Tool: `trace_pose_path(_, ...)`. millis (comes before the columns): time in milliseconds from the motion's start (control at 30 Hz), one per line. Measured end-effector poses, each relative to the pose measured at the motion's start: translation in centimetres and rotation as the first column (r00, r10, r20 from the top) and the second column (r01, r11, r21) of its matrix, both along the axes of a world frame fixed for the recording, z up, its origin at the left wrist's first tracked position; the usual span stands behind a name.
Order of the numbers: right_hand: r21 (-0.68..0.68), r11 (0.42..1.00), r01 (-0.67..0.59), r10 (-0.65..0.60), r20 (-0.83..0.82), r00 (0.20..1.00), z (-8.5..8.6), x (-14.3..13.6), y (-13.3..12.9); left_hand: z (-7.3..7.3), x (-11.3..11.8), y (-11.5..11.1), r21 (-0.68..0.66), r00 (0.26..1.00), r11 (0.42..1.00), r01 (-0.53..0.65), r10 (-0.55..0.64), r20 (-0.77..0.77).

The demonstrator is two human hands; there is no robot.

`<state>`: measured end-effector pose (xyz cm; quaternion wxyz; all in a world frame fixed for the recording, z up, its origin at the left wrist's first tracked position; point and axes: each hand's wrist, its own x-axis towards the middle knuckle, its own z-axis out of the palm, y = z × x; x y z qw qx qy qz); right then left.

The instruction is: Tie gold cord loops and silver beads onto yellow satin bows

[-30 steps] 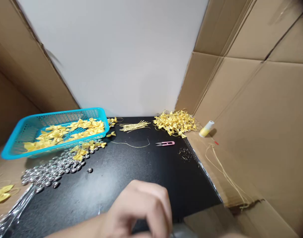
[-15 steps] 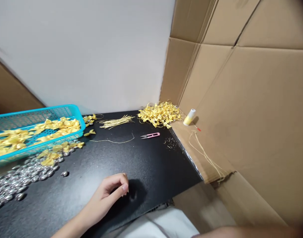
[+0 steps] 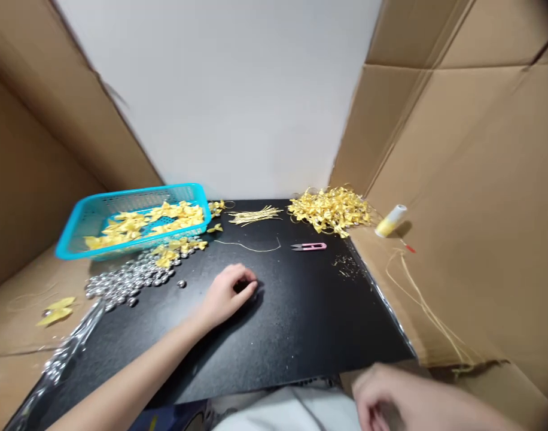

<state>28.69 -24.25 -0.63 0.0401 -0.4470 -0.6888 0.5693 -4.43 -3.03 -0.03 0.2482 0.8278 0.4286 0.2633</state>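
Observation:
My left hand (image 3: 231, 293) rests on the black tabletop (image 3: 292, 323), its fingers curled inward and the thumb near the fingertips; nothing can be made out in it. At the lower right, my right hand (image 3: 381, 395) is blurred by motion over the table's front edge, with fingers bent down and their tips hidden. Beyond my left hand lies a thin loose cord (image 3: 251, 248), and pink-handled thread snips (image 3: 310, 246) lie to its right. Further back are a bundle of yellow cords (image 3: 256, 215) and a heap of yellow bows (image 3: 330, 209).
A turquoise basket (image 3: 133, 244) of yellow bows stands at the back left, silvery beads (image 3: 130, 278) before it. A thread spool (image 3: 390, 220) and long cords (image 3: 424, 302) are on cardboard at the right. Cardboard walls flank the table.
The view has shifted left, showing more of the basket and beads. My left hand is further forward on the table. My right hand has come into view at the bottom right.

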Motion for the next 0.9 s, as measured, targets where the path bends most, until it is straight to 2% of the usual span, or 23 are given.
trace_pose_path(33,0.065,0.998,0.013,-0.014,0.012,1.000,1.7,-0.7,3.1,-0.1,-0.1,1.1,0.083,0.998,0.995,-0.049,0.052,-0.029)
trace_pose_path(67,0.192,0.980,0.061,-0.069,0.037,0.997,3.2,-1.5,6.0,-0.2,-0.1,2.1,0.151,0.995,0.986,-0.077,0.086,-0.059)
trace_pose_path(133,0.474,0.875,0.101,-0.161,0.087,0.983,5.2,-3.5,11.6,-0.4,0.2,4.1,0.228,0.991,0.969,-0.097,0.115,-0.066)
trace_pose_path(167,0.606,0.790,0.089,-0.210,0.131,0.969,5.5,-4.5,14.1,-0.5,0.5,4.8,0.244,0.991,0.965,-0.099,0.117,-0.060)
trace_pose_path(200,0.708,0.702,0.073,-0.278,0.178,0.944,5.5,-5.6,16.4,-0.6,0.7,5.4,0.257,0.992,0.962,-0.094,0.112,-0.053)
trace_pose_path(233,0.742,0.666,0.072,-0.313,0.190,0.931,5.1,-6.7,18.6,-0.7,1.0,5.8,0.273,0.993,0.958,-0.093,0.108,-0.040)
trace_pose_path(333,0.786,0.617,0.050,-0.347,0.215,0.913,3.3,-10.6,23.8,-0.8,1.1,5.7,0.327,0.989,0.934,-0.146,0.141,0.037)
trace_pose_path(467,0.793,0.609,-0.020,-0.324,0.272,0.906,2.2,-16.8,28.6,-0.6,0.3,4.2,0.385,0.969,0.892,-0.236,0.188,0.158)
trace_pose_path(567,0.765,0.638,-0.090,-0.277,0.337,0.900,2.6,-21.3,31.7,-0.4,0.3,3.3,0.401,0.979,0.900,-0.171,0.111,0.170)
trace_pose_path(667,0.726,0.676,-0.125,-0.259,0.393,0.883,2.8,-24.2,34.0,-0.5,0.7,3.0,0.391,0.984,0.914,-0.111,0.045,0.173)
trace_pose_path(767,0.711,0.692,-0.124,-0.244,0.392,0.887,2.5,-24.8,34.6,-0.6,0.8,3.1,0.353,0.973,0.925,-0.137,0.060,0.223)
trace_pose_path(900,0.737,0.675,-0.035,-0.252,0.275,0.928,2.0,-22.4,33.6,-0.7,0.5,3.4,0.250,0.916,0.926,-0.282,0.182,0.356)
